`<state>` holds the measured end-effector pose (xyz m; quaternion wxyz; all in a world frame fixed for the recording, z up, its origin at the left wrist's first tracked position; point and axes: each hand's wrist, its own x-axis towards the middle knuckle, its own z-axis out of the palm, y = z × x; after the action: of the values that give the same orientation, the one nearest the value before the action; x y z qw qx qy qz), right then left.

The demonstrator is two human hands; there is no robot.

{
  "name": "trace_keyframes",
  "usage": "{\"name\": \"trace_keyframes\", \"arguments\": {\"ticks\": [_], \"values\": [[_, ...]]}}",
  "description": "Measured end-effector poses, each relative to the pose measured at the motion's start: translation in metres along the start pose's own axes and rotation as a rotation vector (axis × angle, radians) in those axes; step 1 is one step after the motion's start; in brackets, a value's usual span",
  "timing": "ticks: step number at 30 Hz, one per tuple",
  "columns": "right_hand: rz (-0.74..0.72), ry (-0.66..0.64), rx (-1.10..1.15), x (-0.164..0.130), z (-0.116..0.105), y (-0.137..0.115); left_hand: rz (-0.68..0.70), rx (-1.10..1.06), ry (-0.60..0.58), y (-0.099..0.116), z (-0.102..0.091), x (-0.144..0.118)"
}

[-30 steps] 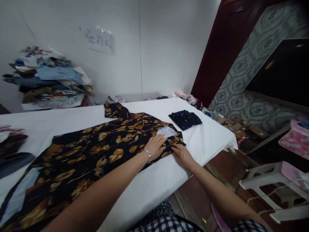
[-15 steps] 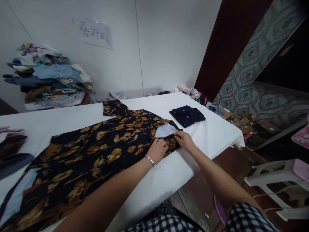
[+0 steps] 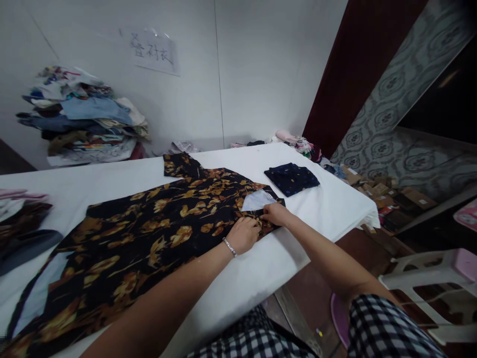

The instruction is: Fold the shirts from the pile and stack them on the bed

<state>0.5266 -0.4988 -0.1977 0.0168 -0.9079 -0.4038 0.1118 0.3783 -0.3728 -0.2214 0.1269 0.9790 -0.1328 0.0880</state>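
Observation:
A black shirt with a brown and gold floral print (image 3: 149,233) lies spread on the white-covered table (image 3: 238,293), its collar end to the right and one sleeve pointing away from me. Pale lining shows in the neck opening. My left hand (image 3: 244,234), with a silver bracelet at the wrist, is closed on the shirt's near edge below the collar. Close beside it, my right hand (image 3: 276,215) pinches the cloth at the collar. The fingertips of both hands are partly hidden. Beyond my right hand lies a folded dark navy garment (image 3: 291,179).
A tall pile of clothes (image 3: 93,119) stands at the back left, with more garments (image 3: 22,228) at the left edge. Cloth bundles (image 3: 294,141) lie at the far right corner. Cardboard boxes (image 3: 410,199) and a white stool (image 3: 428,278) are on the right.
My right hand has shifted a little left along the collar, closer to my left hand. My left hand stays at the near edge. The view has turned slightly.

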Motion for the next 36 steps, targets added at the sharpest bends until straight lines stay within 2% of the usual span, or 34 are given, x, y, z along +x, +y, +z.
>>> {"name": "trace_keyframes", "arguments": {"ticks": [6, 12, 18, 22, 29, 32, 36], "values": [[0.041, -0.041, -0.084, 0.003, -0.004, -0.01, -0.021, 0.01, -0.017, 0.0, 0.0, -0.001], [-0.019, -0.113, -0.139, -0.001, -0.015, -0.013, 0.007, 0.005, 0.024, -0.003, 0.004, -0.002], [-0.043, -0.09, -0.203, -0.003, -0.017, -0.012, 0.004, -0.004, 0.03, -0.004, 0.005, -0.002], [-0.069, -0.032, -0.268, -0.004, -0.021, -0.018, -0.001, -0.02, 0.025, -0.004, 0.005, -0.001], [-0.158, 0.166, -0.344, 0.0, -0.034, -0.028, -0.002, -0.023, 0.021, -0.003, 0.004, 0.001], [-0.226, 0.251, -0.317, 0.002, -0.035, -0.018, -0.033, -0.047, 0.033, -0.002, 0.005, 0.003], [-0.271, 0.322, -0.093, 0.004, -0.029, 0.005, -0.133, -0.09, 0.081, -0.003, 0.006, 0.013]]}}
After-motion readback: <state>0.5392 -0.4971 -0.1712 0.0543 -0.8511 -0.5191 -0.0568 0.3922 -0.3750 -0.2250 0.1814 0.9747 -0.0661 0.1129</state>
